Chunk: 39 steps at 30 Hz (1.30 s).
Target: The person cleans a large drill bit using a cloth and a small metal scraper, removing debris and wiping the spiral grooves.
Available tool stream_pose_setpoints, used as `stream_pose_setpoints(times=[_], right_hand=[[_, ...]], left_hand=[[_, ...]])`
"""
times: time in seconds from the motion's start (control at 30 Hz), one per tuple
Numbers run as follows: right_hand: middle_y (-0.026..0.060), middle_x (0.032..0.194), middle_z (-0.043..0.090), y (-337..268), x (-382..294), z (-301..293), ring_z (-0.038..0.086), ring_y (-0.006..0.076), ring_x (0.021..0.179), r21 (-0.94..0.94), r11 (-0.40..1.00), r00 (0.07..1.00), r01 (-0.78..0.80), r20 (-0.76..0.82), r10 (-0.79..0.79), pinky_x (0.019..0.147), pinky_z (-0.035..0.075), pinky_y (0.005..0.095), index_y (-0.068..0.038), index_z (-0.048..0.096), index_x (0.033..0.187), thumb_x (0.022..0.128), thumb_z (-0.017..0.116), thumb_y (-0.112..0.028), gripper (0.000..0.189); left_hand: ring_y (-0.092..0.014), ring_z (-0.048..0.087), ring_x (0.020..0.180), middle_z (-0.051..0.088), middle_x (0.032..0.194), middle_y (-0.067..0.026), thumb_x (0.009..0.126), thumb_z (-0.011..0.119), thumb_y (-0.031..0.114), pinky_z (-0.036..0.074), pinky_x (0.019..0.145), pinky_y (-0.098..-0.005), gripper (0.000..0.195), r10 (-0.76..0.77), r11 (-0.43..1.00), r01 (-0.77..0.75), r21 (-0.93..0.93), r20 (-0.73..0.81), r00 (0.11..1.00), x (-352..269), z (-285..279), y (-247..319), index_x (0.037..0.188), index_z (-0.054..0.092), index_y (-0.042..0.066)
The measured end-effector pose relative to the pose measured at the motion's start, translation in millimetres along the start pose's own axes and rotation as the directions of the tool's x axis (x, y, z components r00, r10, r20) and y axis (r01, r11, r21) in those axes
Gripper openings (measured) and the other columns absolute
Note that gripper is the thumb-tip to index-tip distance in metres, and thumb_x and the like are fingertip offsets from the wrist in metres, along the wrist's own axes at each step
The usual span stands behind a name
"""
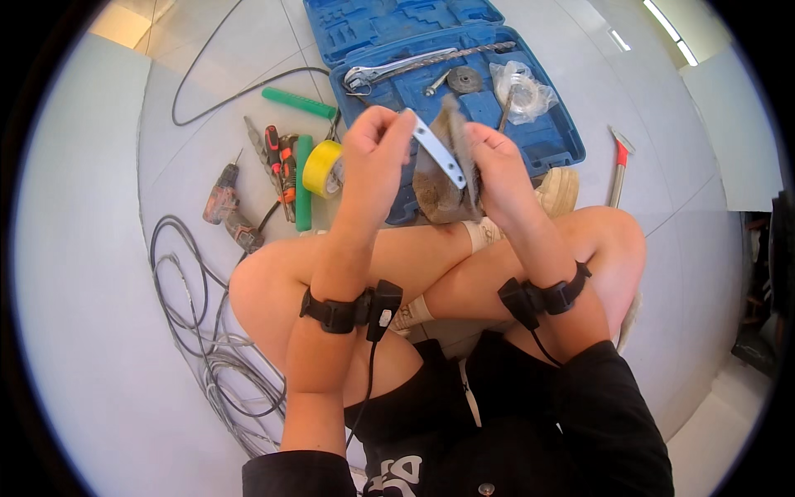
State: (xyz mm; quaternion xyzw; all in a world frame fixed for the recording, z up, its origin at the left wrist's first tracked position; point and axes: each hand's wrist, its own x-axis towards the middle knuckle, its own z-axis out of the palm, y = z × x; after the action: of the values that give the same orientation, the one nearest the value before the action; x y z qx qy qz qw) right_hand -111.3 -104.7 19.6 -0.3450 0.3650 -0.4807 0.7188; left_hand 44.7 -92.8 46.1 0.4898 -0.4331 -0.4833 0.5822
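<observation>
Between the thumb and fingers of my left hand (374, 158) is one end of a flat metal strip (442, 152) with several holes. The strip slants down to the right, its lower end against a grey-brown cloth (436, 194). My right hand (502, 163) pinches the cloth's upper right side, which is partly blurred. The rest of the cloth hangs above my crossed legs, in front of an open blue plastic tool case (562, 133). In the case lie an adjustable wrench (397, 64), a long masonry drill bit (478, 52), a bolt (437, 83) and a grey coiled roll (464, 79).
A clear bag with a white ring-shaped item (520, 92) is in the case. At left lie a cordless drill (228, 208), screwdriver (273, 149), green tubes (303, 183), yellow tape (322, 169) and coiled cables (239, 379). A red-handled scraper (621, 152) lies right.
</observation>
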Motion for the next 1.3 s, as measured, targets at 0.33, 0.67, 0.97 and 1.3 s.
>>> stream_pose_setpoints(times=[0.33, 0.67, 0.97, 1.3], right_hand=[[0.0034, 0.091, 0.062, 4.2, -3.5, 5.4, 0.059, 0.0101, 0.080, 0.154, 0.981, 0.990, -0.118, 0.094, 0.105, 0.071, 0.049, 0.0241, -0.002, 0.058, 0.101, 0.093, 0.050, -0.013, 0.016], [0.0002, 0.079, 0.060, 8.0, -5.1, 7.5, 0.054, 0.0058, 0.068, -0.008, 0.999, 0.999, 0.042, -0.022, -0.042, 0.061, 0.044, 0.0205, -0.002, 0.059, 0.093, 0.091, 0.054, -0.013, 0.012], [0.0105, 0.101, 0.060, -4.6, 15.9, -26.2, 0.057, 0.0219, 0.090, 0.319, 0.940, 0.935, 0.123, -0.354, -0.002, 0.079, 0.047, 0.0357, 0.000, 0.054, 0.105, 0.095, 0.041, -0.015, 0.022], [0.0120, 0.107, 0.056, -18.6, 15.2, -29.5, 0.053, 0.0233, 0.099, 0.487, 0.864, 0.961, 0.126, -0.277, 0.016, 0.085, 0.044, 0.0383, 0.001, 0.051, 0.112, 0.095, 0.038, -0.015, 0.027]], left_hand=[[0.000, 0.036, 0.055, 0.045, 0.061, 0.0069, 0.088, 0.061, 0.017, 0.026, 0.047, -0.0165, 0.017, 0.130, 0.979, -0.155, -0.130, -0.185, 0.974, 4.2, -9.1, 2.6, 0.077, 0.055, 0.005], [-0.001, 0.038, 0.057, 0.046, 0.063, 0.0058, 0.088, 0.059, 0.015, 0.029, 0.050, -0.0173, 0.015, 0.138, 0.988, -0.145, -0.045, -0.122, 0.983, 2.1, 0.4, -1.8, 0.078, 0.054, 0.005], [-0.007, 0.039, 0.055, 0.043, 0.061, 0.0019, 0.088, 0.053, 0.014, 0.031, 0.048, -0.0214, 0.013, 0.082, 0.959, -0.217, -0.180, -0.559, 0.825, 23.9, -61.7, 9.8, 0.078, 0.052, 0.006], [-0.013, 0.058, 0.069, 0.059, 0.083, -0.0060, 0.088, 0.052, 0.015, 0.045, 0.060, -0.0215, 0.017, -0.520, 0.729, 0.001, -0.685, -0.553, 0.651, 46.2, -126.7, -63.7, 0.096, 0.052, 0.000]])
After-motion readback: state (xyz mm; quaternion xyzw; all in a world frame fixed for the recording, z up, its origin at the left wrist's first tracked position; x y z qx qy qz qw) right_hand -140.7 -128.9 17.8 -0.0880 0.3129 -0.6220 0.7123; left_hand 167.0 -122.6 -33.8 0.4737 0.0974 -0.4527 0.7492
